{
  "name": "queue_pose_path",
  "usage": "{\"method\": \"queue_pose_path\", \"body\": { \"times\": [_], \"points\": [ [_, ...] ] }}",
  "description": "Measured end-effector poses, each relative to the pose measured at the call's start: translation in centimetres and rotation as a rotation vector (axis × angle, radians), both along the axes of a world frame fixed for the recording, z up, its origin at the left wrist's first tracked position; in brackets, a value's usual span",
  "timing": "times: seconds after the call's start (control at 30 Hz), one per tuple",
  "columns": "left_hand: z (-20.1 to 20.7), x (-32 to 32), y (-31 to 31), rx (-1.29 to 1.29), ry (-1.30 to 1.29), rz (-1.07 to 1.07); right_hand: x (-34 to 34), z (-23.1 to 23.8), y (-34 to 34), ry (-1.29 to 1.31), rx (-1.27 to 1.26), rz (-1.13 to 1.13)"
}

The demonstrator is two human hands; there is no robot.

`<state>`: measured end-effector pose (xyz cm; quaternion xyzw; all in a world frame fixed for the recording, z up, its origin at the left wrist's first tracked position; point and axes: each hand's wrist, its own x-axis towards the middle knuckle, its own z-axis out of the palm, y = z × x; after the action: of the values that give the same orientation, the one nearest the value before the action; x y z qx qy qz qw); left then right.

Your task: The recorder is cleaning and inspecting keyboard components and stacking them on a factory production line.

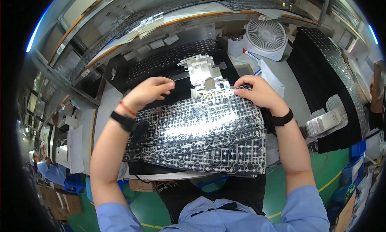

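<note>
Clear keyboard membrane sheets (201, 123) with white and dark printed traces lie overlapped in a pile at the near edge of the table, the upper ones skewed and shiny with glare. My right hand (261, 93) pinches the far right edge of the top sheet between thumb and fingers. Over the far left side of the pile, my left hand (149, 91) is raised with its fingers apart and nothing visible in it. Just beyond the sheets, between my hands, lies a stack of silvery flat cut pieces (201, 71).
A white fan (265, 35) and a bottle (235, 45) stand at the back, near a red-capped marker (251, 54). At right, a silvery stack (327, 119) rests on black cloth (311, 75). Perforated black panels (173, 53) line the back. Another person (51, 171) sits far left.
</note>
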<state>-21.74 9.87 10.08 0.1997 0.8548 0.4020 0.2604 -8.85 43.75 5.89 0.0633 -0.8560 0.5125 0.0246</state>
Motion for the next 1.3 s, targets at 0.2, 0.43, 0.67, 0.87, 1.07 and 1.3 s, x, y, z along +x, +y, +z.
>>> {"method": "queue_pose_path", "body": {
  "times": [0.2,0.43,0.67,0.87,1.07,1.3],
  "points": [
    [-3.0,-2.8,7.2,-0.275,-0.084,0.024,-0.9,-1.6,0.7,0.162,-0.005,0.079],
    [-4.5,-4.1,8.7,-0.230,-0.139,0.084,-1.1,-2.2,1.1,0.213,0.010,0.084],
    [-3.7,-3.6,8.0,-0.286,-0.047,0.051,-1.0,-2.1,1.4,0.250,0.050,0.082],
    [-2.2,-3.4,4.4,-0.222,0.009,0.040,-1.1,-2.4,1.3,0.226,-0.011,0.073],
    [-0.6,-3.0,-2.4,0.009,0.036,0.166,-0.7,-1.5,1.0,0.236,-0.052,0.042],
    [-2.2,-3.3,-15.1,0.374,-0.033,0.378,-0.2,-0.1,0.1,0.207,-0.044,0.002]
  ]
}}
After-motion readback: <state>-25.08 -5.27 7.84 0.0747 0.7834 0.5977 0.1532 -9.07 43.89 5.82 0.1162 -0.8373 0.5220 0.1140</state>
